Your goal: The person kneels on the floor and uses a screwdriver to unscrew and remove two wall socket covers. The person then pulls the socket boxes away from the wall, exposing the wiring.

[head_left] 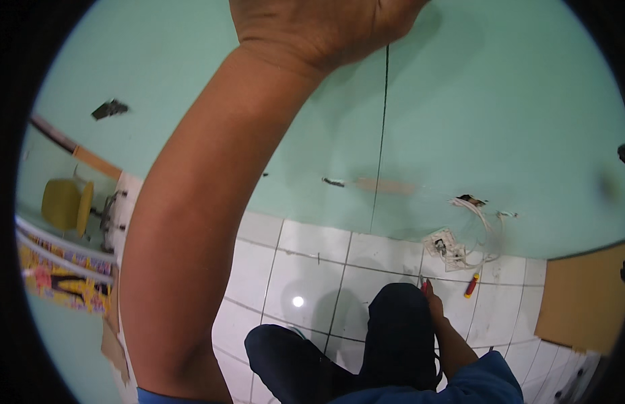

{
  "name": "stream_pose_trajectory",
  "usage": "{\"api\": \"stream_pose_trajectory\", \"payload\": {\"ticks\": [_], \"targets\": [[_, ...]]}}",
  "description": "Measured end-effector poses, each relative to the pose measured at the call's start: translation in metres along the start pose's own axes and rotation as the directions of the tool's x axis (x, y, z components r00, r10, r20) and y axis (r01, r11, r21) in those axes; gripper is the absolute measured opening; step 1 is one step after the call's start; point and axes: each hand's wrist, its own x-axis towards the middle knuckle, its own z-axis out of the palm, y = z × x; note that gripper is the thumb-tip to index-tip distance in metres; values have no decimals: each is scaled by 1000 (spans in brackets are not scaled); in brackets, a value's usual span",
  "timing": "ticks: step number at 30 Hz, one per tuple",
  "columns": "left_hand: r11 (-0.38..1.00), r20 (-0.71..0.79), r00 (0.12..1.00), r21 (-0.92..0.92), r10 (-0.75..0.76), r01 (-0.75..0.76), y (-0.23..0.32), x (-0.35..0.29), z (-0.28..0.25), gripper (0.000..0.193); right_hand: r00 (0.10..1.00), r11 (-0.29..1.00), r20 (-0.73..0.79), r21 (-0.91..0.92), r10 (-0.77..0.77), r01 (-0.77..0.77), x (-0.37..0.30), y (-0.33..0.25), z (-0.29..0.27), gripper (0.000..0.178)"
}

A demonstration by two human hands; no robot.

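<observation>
My left arm reaches up in front of the pale green wall [541, 108]. My left hand [326, 23] is at the top edge of the picture, its fingers cut off or hidden. Below it, a thin black line [383, 114] runs down the wall; I cannot tell whether it is a cord or a mark. Low beside my right knee, my right hand [434, 303] is closed around a small red-handled tool [425, 285] with a metal tip, its kind unclear. A screwdriver [471, 285] with a red and yellow handle lies on the tiles close by.
White cables [491, 236] come out of a wall hole [471, 200] to white socket plates [444, 246] on the tiled floor [312, 242]. A brown board [582, 296] stands at right. Another wall hole [110, 109] and a yellow chair [67, 205] are at left.
</observation>
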Motion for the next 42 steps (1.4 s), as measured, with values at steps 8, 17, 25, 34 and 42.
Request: {"api": "stream_pose_trajectory", "payload": {"ticks": [8, 17, 25, 34, 42], "targets": [[971, 411, 909, -234, 62, 39, -53, 16, -56, 76, 978, 997, -195, 31, -70, 77, -87, -9, -51, 41], [897, 196, 980, -439, 41, 51, -79, 12, -49, 44, 701, 974, -683, -77, -208, 214, -161, -171, -118, 24], [899, 343, 937, -425, 57, 102, -93, 27, -59, 50, 336, 762, -915, 52, -223, 646, -209, -444, -242, 25], [913, 305, 949, -357, -83, 195, -124, 54, -47, 57, 79, 757, -945, -202, -318, 622, -251, -565, -362, 28], [931, 277, 955, -310, -105, 192, -122, 49, -42, 55, 71, 791, -954, -197, -290, 579, -242, -587, -376, 29]]}}
